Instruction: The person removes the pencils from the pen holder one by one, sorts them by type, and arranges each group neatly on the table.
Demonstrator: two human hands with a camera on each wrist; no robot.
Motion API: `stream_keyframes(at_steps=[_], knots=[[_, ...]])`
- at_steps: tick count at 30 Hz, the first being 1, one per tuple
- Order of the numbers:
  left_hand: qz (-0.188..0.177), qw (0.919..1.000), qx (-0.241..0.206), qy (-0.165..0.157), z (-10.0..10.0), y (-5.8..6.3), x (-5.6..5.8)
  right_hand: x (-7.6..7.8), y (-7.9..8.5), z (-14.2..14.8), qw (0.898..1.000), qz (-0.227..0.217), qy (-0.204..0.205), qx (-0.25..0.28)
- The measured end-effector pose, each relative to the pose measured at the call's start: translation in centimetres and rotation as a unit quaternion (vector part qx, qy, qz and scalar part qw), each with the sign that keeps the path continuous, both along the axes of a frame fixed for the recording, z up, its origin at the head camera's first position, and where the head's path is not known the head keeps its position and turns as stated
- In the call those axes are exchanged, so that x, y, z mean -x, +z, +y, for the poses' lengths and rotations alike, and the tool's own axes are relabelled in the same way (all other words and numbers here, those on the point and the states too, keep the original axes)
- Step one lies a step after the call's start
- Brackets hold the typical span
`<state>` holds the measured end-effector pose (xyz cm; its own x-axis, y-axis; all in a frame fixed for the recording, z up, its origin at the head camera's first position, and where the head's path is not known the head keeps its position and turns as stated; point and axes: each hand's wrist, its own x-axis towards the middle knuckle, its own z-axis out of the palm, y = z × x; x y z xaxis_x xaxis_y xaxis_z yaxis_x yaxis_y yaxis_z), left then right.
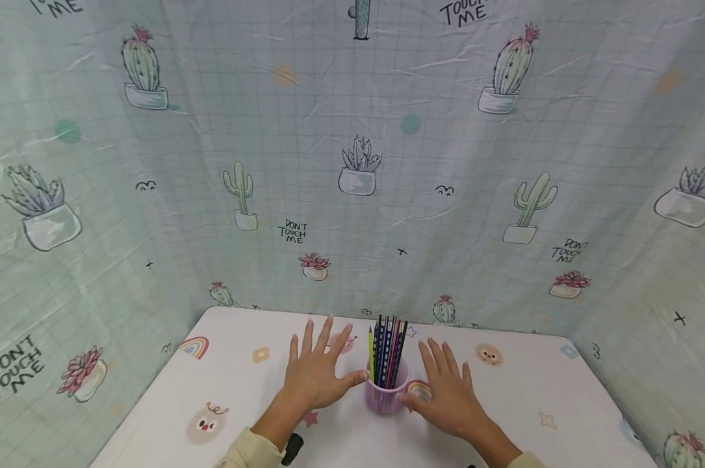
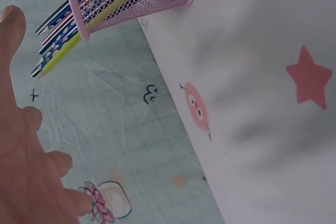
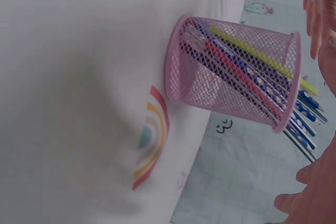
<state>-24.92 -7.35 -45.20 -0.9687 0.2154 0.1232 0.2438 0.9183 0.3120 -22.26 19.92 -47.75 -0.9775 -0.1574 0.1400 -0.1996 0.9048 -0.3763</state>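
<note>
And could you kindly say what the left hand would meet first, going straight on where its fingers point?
The left hand would probably meet the cactus-print backdrop first, though depth is unclear.

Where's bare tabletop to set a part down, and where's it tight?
White tabletop: one patch between the left hand and the table's left edge, another between the right hand and its right edge; only flat prints there. Crowded: the middle, where the pink mesh cup of pencils stands between both hands.

White table [image 1: 522,383] with cartoon motifs [image 1: 489,355], perhaps printed, bears a pink mesh cup [image 1: 384,402].
</note>
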Motion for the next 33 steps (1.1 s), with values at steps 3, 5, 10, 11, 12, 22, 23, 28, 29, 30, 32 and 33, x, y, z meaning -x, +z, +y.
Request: stream_keyframes(at_steps=[3, 5, 10, 11, 12, 22, 23, 28, 29, 30, 32, 33], knots=[[0.002, 0.9999, -0.010, -0.002, 0.3, -0.5, 0.1, 0.1, -0.5, -0.1, 1.000, -0.014, 0.000, 0.006], [0.006, 0.9999, -0.015, -0.003, 0.4, -0.8, 0.2, 0.2, -0.7, -0.1, 1.000, -0.014, 0.000, 0.013], [0.015, 0.9995, -0.027, -0.008, 0.7, -1.4, 0.3, 0.2, -1.3, -0.2, 0.999, -0.018, -0.003, 0.048], [0.017, 0.9994, -0.030, -0.007, 0.7, -1.6, 0.3, 0.1, -1.4, -0.4, 0.998, -0.027, -0.005, 0.059], [0.019, 0.9992, -0.034, -0.007, 0.7, -1.8, 0.3, 0.1, -1.6, -0.6, 0.997, -0.031, -0.003, 0.074], [0.013, 0.9897, -0.142, -0.014, 1.3, -3.1, 0.7, 0.9, -3.5, -2.2, 0.973, -0.057, 0.016, 0.222], [0.009, 0.9874, -0.157, -0.015, 1.4, -3.1, 0.8, 0.9, -3.6, -2.4, 0.971, -0.059, 0.011, 0.231], [-0.024, 0.9734, -0.227, -0.018, 2.0, -3.1, 1.4, 1.4, -3.9, -2.9, 0.956, -0.060, -0.011, 0.287], [-0.024, 0.9705, -0.239, -0.019, 2.1, -3.1, 1.6, 1.5, -3.9, -3.0, 0.953, -0.060, -0.011, 0.298], [-0.030, 0.9678, -0.249, -0.017, 2.1, -3.1, 1.7, 1.6, -4.0, -3.1, 0.949, -0.062, -0.009, 0.310], [-0.040, 0.9608, -0.274, -0.014, 2.2, -3.1, 1.9, 1.9, -4.2, -3.2, 0.941, -0.063, -0.003, 0.332], [-0.041, 0.9568, -0.287, -0.015, 2.2, -3.1, 2.1, 2.0, -4.2, -3.3, 0.938, -0.064, 0.001, 0.341]])
